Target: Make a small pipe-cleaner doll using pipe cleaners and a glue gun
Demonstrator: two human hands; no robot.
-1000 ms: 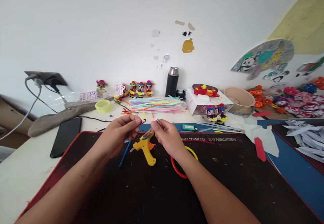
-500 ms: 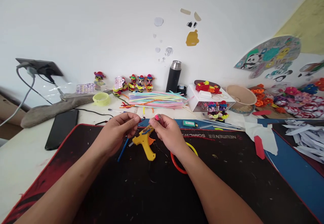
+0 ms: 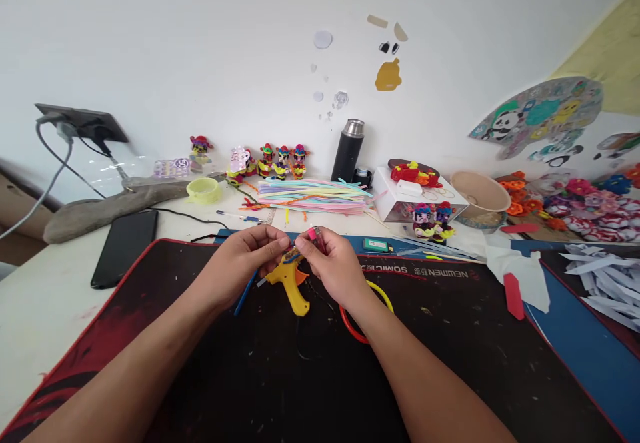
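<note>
My left hand (image 3: 255, 253) is closed in a pinch, thumb on forefinger; the small dark piece in it is mostly hidden by the fingertips. Close beside it, my right hand (image 3: 330, 256) is wrapped round what looks like a lighter (image 3: 313, 233), its pink end showing above the fingers. The fingertips of both hands nearly meet. Just below them a yellow glue gun (image 3: 291, 289) lies on the black mat (image 3: 240, 376). A blue stick (image 3: 245, 294) rests left of the gun. Partly under my right wrist is a red and yellow ring (image 3: 353, 326).
Pastel pipe cleaners (image 3: 313, 196) lie in a bundle behind my hands, with small figures (image 3: 283, 163) and a black flask (image 3: 349, 153) by the wall. A white box (image 3: 420, 196) and a round bowl (image 3: 480, 196) stand right. A phone (image 3: 124, 249) lies left, paper strips (image 3: 605, 269) far right.
My hands have drawn closer together. The pink end of the lighter has come up into sight in my right hand. The small piece in my left hand shows less now.
</note>
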